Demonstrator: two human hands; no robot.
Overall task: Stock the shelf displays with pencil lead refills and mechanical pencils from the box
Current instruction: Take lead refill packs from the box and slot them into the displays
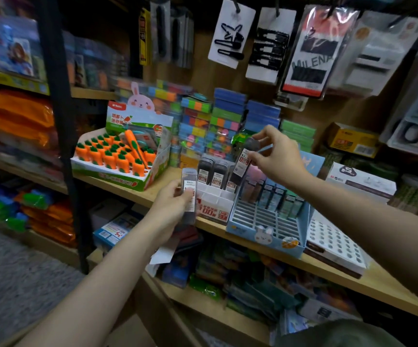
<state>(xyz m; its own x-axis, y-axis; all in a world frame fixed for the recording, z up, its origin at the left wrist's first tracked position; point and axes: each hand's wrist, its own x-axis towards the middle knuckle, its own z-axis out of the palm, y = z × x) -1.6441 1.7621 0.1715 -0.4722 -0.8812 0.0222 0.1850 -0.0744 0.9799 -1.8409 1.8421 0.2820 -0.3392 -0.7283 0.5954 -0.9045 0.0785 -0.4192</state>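
Observation:
My left hand (171,205) grips a stack of grey lead refill cases (189,194) just left of the white refill display box (215,201) on the wooden shelf. My right hand (275,152) pinches one dark refill case (243,164) by its top, tilted, above the right rear slots of that box. Several refill cases (211,171) stand in the box's back rows. To the right sits a blue rabbit display tray (265,221) with several pastel mechanical pencils (273,194) in its rear slots.
A carrot-eraser display box (120,156) stands at the left of the shelf (150,194). Stacked sticky-note packs (218,121) fill the back. Hair-clip cards (230,33) hang above. A white perforated tray (333,244) lies at the right. A black shelf post (60,121) rises on the left.

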